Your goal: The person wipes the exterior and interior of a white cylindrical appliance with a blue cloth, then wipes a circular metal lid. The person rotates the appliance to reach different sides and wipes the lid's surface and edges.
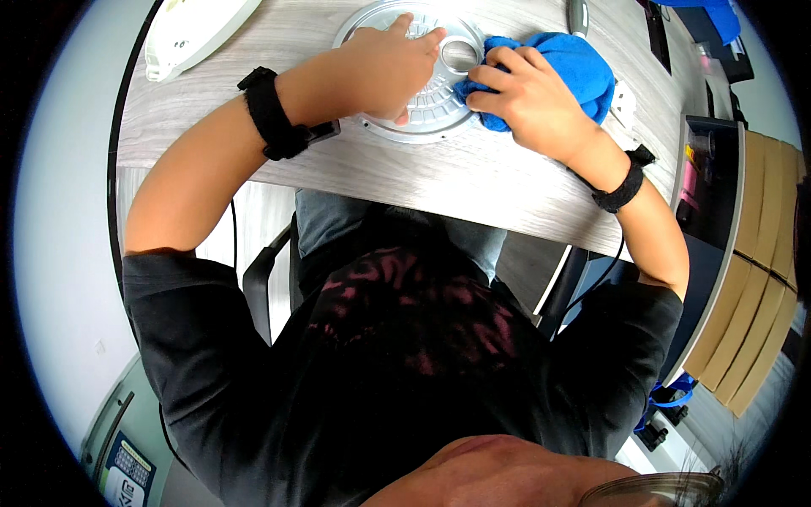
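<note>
A round silvery disc [438,108] with raised ribs and a circular opening lies flat on the table. My left hand [393,69] rests on its left part, fingers spread and nothing held in them. At the disc's right edge, my right hand [532,100] is closed round a bunched blue cloth [583,66]. Part of the cloth touches the rim near the opening; the rest spreads out behind my right hand. Both wrists wear black straps. My left hand and forearm hide some of the disc's left side.
A pale, white curved housing [190,35] sits at the table's far left. Beyond the cloth stands a grey handle [578,17]; a white piece [623,105] lies right of it. To the right is a dark shelf unit [714,169] with cardboard boxes [752,253] beside it.
</note>
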Action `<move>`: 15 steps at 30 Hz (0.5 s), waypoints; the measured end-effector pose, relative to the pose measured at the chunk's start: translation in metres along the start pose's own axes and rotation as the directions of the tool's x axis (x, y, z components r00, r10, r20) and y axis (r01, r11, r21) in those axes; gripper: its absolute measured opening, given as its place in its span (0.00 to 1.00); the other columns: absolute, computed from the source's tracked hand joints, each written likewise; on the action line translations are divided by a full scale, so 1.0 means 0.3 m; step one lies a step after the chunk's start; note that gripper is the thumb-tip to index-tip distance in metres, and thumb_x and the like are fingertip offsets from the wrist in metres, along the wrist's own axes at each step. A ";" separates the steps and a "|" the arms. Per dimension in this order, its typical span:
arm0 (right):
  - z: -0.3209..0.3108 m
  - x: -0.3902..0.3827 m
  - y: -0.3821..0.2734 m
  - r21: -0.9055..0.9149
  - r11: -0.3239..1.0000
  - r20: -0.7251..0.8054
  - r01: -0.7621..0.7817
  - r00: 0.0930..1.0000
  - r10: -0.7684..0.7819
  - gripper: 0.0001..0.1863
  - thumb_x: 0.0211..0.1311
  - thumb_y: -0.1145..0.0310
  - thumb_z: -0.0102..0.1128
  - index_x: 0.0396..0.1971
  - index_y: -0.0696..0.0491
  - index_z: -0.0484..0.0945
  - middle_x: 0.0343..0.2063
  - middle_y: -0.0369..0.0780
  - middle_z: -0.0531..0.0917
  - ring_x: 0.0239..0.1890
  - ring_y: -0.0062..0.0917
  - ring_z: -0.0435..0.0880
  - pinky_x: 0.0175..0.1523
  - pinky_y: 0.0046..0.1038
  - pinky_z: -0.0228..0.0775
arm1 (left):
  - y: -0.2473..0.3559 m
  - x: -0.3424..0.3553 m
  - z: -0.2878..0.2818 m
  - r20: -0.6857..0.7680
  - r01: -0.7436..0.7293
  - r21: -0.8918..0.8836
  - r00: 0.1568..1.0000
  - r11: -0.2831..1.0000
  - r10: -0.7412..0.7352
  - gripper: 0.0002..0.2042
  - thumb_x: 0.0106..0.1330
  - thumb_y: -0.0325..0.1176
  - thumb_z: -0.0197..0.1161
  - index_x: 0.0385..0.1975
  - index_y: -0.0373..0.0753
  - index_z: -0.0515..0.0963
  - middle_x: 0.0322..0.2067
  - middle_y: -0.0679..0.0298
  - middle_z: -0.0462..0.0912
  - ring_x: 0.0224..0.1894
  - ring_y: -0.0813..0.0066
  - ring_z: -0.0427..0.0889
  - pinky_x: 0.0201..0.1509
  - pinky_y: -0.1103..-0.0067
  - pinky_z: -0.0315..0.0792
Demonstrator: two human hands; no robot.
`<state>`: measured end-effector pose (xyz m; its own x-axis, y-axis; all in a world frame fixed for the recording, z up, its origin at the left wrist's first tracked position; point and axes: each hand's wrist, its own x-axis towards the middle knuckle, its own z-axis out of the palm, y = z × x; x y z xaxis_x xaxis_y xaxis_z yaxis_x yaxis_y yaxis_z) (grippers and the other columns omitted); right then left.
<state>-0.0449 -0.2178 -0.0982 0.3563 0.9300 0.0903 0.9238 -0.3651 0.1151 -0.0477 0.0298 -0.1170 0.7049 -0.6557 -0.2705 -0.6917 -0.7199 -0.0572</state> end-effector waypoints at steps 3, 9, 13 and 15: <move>0.004 0.005 -0.056 -0.032 0.999 -0.016 -0.021 1.000 0.020 0.13 0.54 0.71 0.62 0.40 0.43 0.86 0.42 0.30 0.80 0.51 0.28 0.75 0.53 0.34 0.66 | -0.037 0.001 0.049 -0.117 0.035 -0.067 0.992 0.997 -0.042 0.51 0.49 0.50 0.81 0.73 0.37 0.64 0.78 0.50 0.53 0.76 0.37 0.56 0.61 0.47 0.76; -0.012 0.023 -0.195 -0.036 0.998 -0.070 -0.048 0.997 0.045 0.17 0.57 0.68 0.60 0.46 0.42 0.86 0.39 0.31 0.79 0.49 0.28 0.75 0.55 0.34 0.65 | 0.036 -0.014 -0.005 -0.009 0.087 -0.116 0.996 0.989 -0.088 0.53 0.47 0.54 0.81 0.75 0.42 0.62 0.77 0.46 0.53 0.76 0.31 0.53 0.61 0.38 0.70; -0.018 -0.021 -0.134 -0.062 0.996 -0.007 -0.070 0.998 0.070 0.18 0.57 0.68 0.60 0.48 0.42 0.86 0.41 0.31 0.78 0.49 0.28 0.75 0.55 0.32 0.65 | 0.025 -0.019 0.002 0.010 0.074 -0.143 0.997 0.987 -0.074 0.55 0.47 0.55 0.81 0.76 0.44 0.61 0.78 0.48 0.51 0.77 0.32 0.52 0.62 0.38 0.70; -0.018 -0.036 -0.079 -0.095 0.989 0.003 -0.116 0.993 0.117 0.17 0.58 0.69 0.59 0.46 0.42 0.87 0.44 0.31 0.78 0.49 0.28 0.75 0.54 0.31 0.67 | 0.027 -0.017 -0.005 0.036 0.075 -0.134 0.997 0.988 -0.071 0.55 0.47 0.55 0.81 0.76 0.45 0.60 0.78 0.49 0.50 0.77 0.33 0.51 0.62 0.38 0.70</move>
<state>-0.0714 -0.2194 -0.0965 0.4625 0.8809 0.1001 0.8585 -0.4732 0.1975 -0.0567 0.0270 -0.1147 0.7458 -0.5946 -0.3004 -0.6098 -0.7909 0.0515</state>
